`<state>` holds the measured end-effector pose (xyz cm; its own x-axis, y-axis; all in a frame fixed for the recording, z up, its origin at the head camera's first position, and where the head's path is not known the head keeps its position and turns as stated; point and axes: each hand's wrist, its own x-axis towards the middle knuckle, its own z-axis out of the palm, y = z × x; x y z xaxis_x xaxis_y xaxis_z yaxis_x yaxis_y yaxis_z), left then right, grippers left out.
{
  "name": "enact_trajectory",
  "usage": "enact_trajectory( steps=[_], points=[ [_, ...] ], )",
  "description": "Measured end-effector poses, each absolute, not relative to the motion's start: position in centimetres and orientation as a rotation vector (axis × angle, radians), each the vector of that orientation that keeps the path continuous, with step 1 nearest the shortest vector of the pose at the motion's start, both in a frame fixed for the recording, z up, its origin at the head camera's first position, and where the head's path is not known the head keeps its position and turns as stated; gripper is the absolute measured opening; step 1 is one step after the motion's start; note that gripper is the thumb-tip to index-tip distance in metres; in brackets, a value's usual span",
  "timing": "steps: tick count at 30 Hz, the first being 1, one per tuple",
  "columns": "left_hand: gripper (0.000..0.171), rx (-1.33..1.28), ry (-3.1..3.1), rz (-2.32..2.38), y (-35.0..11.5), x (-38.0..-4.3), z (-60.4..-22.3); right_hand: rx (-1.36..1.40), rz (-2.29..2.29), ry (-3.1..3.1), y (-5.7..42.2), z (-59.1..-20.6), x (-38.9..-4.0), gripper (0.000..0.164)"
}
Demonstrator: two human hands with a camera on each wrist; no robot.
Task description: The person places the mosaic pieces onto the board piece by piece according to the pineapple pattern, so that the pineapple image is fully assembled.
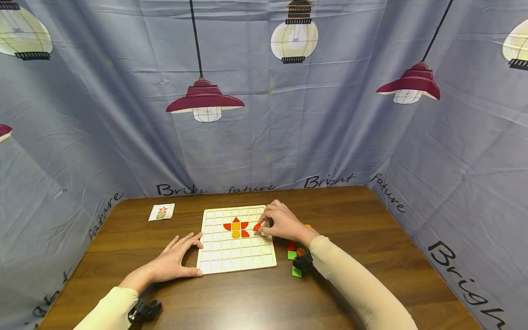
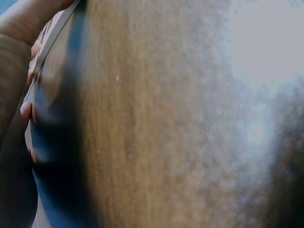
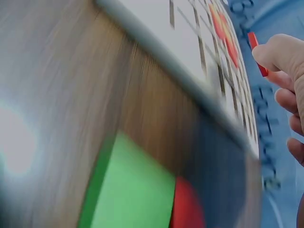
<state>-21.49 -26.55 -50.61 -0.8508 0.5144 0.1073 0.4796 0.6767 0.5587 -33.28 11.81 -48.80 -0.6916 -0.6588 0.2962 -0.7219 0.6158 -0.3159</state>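
Observation:
A pale wooden grid board lies on the table. Red and yellow pieces on it form a small figure, with a yellow square, a yellow circle, a red triangle and red quarter-circles. My right hand pinches another red quarter-circle between thumb and finger, above the board's right part; the right wrist view shows this piece edge-on. My left hand rests at the board's left edge, thumb by the near corner and fingers spread along the side.
Green squares, a red piece and an orange round piece lie right of the board, partly under my right forearm. A small pattern card lies at the far left of the brown table. Curtains stand behind.

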Motion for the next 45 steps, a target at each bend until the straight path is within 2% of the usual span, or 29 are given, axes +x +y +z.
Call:
enact_trajectory(
  steps=[7,15,45],
  points=[
    [0.062,0.837,2.805,0.919,-26.5,-21.7,-50.5,1.238,0.603,-2.709,6.7,-48.4,-33.3,0.010],
    [0.062,0.830,2.808,0.908,-26.7,-21.6,-50.7,1.321,0.539,-2.662,3.6,-49.3,-33.4,0.010],
    [0.062,0.826,2.809,0.900,-26.8,-21.8,-50.9,1.316,0.548,-2.719,2.4,-49.8,-33.2,0.008]
  ],
)
